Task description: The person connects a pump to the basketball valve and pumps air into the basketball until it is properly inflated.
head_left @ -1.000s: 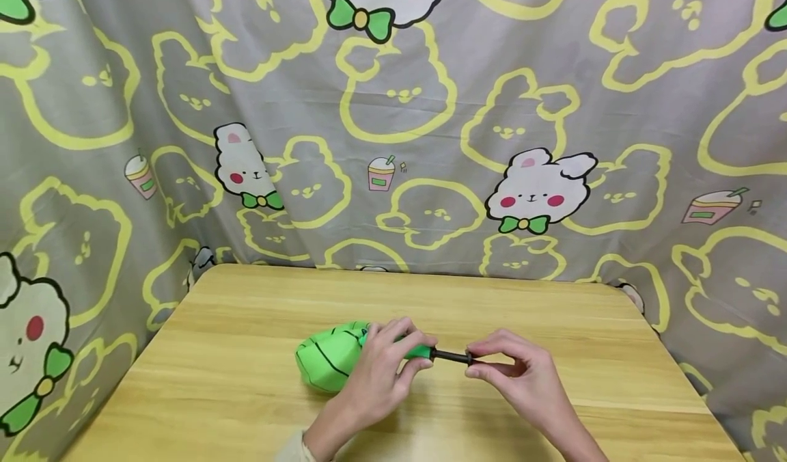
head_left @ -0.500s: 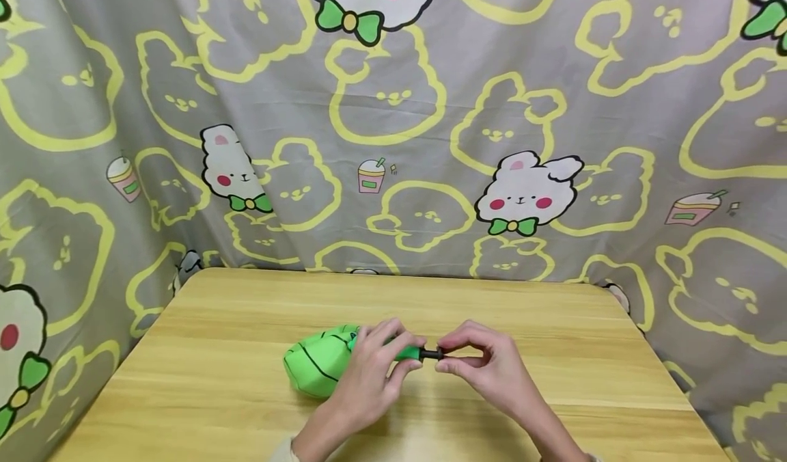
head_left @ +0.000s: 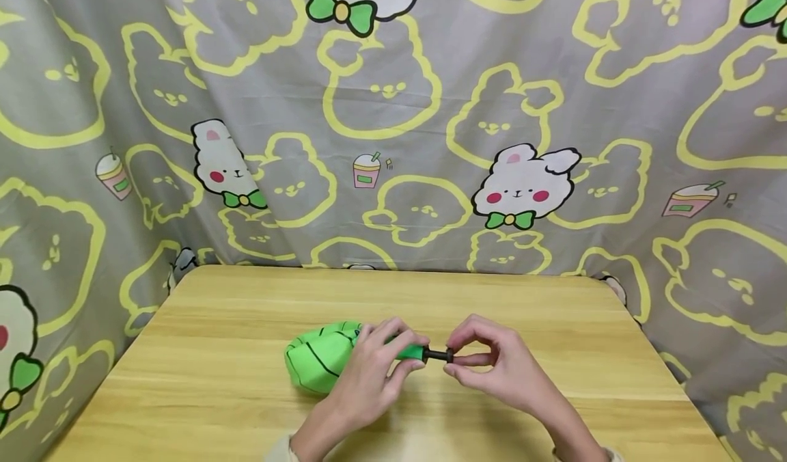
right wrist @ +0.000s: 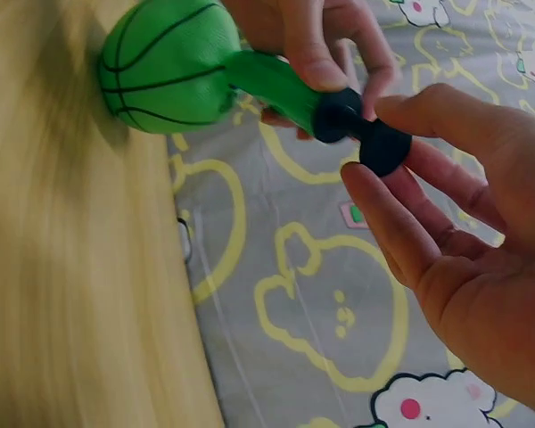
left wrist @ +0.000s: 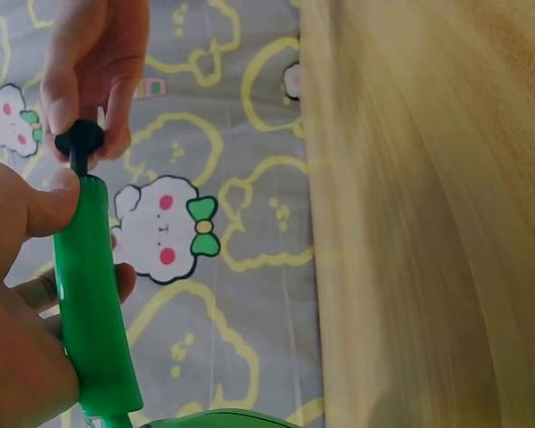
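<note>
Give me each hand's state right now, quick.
Left hand: closed, holding the green pump barrel.
Right hand: closed, pinching the black plunger handle between thumb and fingers.

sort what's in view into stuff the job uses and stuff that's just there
In the job:
- green hand pump, gripped by the left hand
- black plunger handle, pinched by the right hand
- dented green basketball

Just there:
- wood-grain table
- rabbit-print curtain

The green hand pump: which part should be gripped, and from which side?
The green barrel, I would say, from the near side: it is long and round and lies crosswise before the person, and the left hand grips it there. One end meets the green basketball; the black rod at the other is thinner.
</note>
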The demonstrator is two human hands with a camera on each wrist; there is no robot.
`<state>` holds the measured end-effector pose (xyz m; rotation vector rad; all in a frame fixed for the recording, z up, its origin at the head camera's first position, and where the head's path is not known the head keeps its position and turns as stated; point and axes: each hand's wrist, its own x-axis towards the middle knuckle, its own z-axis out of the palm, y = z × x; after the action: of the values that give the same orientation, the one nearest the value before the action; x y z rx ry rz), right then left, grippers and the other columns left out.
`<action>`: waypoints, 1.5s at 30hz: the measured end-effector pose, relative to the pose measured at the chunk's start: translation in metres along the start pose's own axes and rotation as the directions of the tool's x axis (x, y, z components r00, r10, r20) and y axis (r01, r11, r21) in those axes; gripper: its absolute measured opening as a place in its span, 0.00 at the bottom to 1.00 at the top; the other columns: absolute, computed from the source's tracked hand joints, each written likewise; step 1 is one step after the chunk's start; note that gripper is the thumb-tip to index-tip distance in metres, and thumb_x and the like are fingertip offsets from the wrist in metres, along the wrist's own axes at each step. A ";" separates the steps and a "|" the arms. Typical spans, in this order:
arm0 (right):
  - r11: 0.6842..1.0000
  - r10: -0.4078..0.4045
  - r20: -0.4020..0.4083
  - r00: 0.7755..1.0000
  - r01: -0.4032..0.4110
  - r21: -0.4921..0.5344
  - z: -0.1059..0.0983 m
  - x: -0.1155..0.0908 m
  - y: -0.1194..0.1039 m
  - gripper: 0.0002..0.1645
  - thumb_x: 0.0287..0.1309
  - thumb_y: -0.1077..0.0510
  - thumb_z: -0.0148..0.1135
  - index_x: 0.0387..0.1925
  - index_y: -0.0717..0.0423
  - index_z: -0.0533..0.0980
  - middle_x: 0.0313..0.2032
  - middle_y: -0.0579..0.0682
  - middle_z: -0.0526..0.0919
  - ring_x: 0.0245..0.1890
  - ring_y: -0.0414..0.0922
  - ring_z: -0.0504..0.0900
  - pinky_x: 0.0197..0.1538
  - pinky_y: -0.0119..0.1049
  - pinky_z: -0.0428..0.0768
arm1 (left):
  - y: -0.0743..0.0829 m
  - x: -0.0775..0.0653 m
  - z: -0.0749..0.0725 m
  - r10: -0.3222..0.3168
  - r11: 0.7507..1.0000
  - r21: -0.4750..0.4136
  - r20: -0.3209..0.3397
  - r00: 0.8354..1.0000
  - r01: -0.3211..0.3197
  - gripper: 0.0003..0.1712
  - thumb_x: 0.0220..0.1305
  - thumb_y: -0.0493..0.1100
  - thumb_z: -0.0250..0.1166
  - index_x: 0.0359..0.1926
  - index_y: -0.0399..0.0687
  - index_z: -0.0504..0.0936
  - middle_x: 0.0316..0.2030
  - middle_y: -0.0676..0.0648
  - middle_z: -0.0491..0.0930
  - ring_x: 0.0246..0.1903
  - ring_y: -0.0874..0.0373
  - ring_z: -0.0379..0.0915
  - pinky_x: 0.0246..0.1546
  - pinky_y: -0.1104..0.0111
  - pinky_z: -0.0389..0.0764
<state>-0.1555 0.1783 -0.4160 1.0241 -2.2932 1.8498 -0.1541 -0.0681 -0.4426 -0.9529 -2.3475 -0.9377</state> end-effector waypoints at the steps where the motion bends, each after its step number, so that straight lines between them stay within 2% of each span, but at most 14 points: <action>1: 1.000 -0.005 0.005 1.000 0.005 -0.002 -0.002 0.000 -0.001 0.14 0.55 0.67 0.75 0.42 0.57 0.80 0.42 0.54 0.81 0.45 0.49 0.84 0.42 0.43 0.86 | 0.000 0.001 -0.001 -0.012 1.000 -0.002 0.005 1.000 0.012 0.13 0.67 0.49 0.68 0.52 0.62 0.83 0.44 0.63 0.75 0.42 0.68 0.72 0.48 0.64 0.67; 4: 1.000 0.001 0.013 1.000 -0.001 -0.001 -0.008 0.000 -0.005 0.14 0.54 0.67 0.76 0.42 0.56 0.80 0.42 0.54 0.81 0.44 0.49 0.84 0.42 0.44 0.86 | 0.001 0.002 -0.002 -0.039 0.999 -0.009 0.015 0.999 0.040 0.13 0.67 0.48 0.69 0.52 0.62 0.83 0.44 0.63 0.75 0.43 0.68 0.72 0.49 0.63 0.67; 8: 1.000 0.009 0.022 1.000 -0.009 -0.008 -0.014 -0.002 -0.007 0.16 0.54 0.68 0.76 0.42 0.56 0.80 0.42 0.54 0.80 0.43 0.49 0.83 0.43 0.44 0.86 | 0.001 0.002 -0.002 -0.046 0.999 -0.016 0.023 0.999 0.047 0.13 0.67 0.48 0.69 0.52 0.63 0.83 0.44 0.63 0.75 0.43 0.68 0.72 0.50 0.63 0.67; 12: 1.000 0.012 0.029 1.000 -0.011 -0.020 -0.022 -0.007 -0.010 0.19 0.53 0.70 0.75 0.45 0.53 0.79 0.43 0.55 0.80 0.43 0.49 0.83 0.43 0.44 0.86 | 0.000 0.002 -0.001 -0.027 1.000 -0.016 0.000 1.000 0.027 0.13 0.67 0.49 0.68 0.52 0.62 0.83 0.44 0.63 0.76 0.43 0.68 0.73 0.49 0.62 0.68; 17: 0.999 0.032 0.033 0.999 -0.031 -0.022 -0.040 -0.014 -0.014 0.19 0.54 0.71 0.73 0.46 0.56 0.79 0.44 0.58 0.79 0.44 0.49 0.83 0.43 0.47 0.86 | -0.005 0.002 -0.001 0.009 1.000 -0.015 -0.044 0.999 -0.009 0.13 0.66 0.48 0.69 0.52 0.60 0.84 0.44 0.61 0.77 0.42 0.67 0.74 0.49 0.61 0.69; 24: 0.996 0.077 0.001 0.997 -0.077 -0.037 -0.058 -0.022 -0.019 0.19 0.53 0.73 0.74 0.45 0.57 0.79 0.44 0.55 0.79 0.43 0.47 0.84 0.43 0.47 0.86 | -0.009 0.004 -0.004 -0.031 0.999 -0.040 -0.047 0.998 0.029 0.13 0.64 0.47 0.71 0.50 0.59 0.85 0.42 0.62 0.76 0.42 0.68 0.74 0.47 0.61 0.68; 31: 0.999 0.033 -0.014 0.999 -0.033 -0.031 -0.054 -0.017 -0.015 0.18 0.53 0.72 0.74 0.45 0.60 0.80 0.45 0.56 0.81 0.45 0.47 0.83 0.44 0.47 0.86 | -0.015 0.004 -0.009 -0.034 0.999 0.000 -0.091 0.995 0.034 0.14 0.62 0.45 0.72 0.49 0.58 0.86 0.41 0.61 0.77 0.41 0.67 0.75 0.47 0.60 0.68; 35: 0.999 0.051 -0.049 0.997 -0.052 -0.011 -0.050 -0.014 -0.013 0.18 0.52 0.70 0.76 0.45 0.60 0.81 0.45 0.56 0.82 0.46 0.47 0.84 0.45 0.48 0.85 | -0.017 0.002 -0.011 -0.037 0.999 0.007 -0.108 0.993 0.038 0.14 0.63 0.45 0.72 0.50 0.58 0.86 0.41 0.61 0.77 0.41 0.67 0.75 0.46 0.61 0.67; 45: 0.998 -0.002 -0.075 0.997 0.006 0.059 -0.039 -0.009 -0.009 0.17 0.49 0.75 0.75 0.43 0.67 0.83 0.43 0.59 0.83 0.46 0.49 0.85 0.43 0.48 0.85 | -0.010 0.002 -0.010 -0.040 0.999 0.014 -0.090 0.995 0.041 0.12 0.66 0.48 0.69 0.50 0.57 0.86 0.42 0.60 0.76 0.42 0.67 0.74 0.47 0.63 0.66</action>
<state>-0.1586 0.2166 -0.4006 0.9475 -2.2055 1.9312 -0.1618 -0.0795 -0.4389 -0.8424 -2.3034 -0.9562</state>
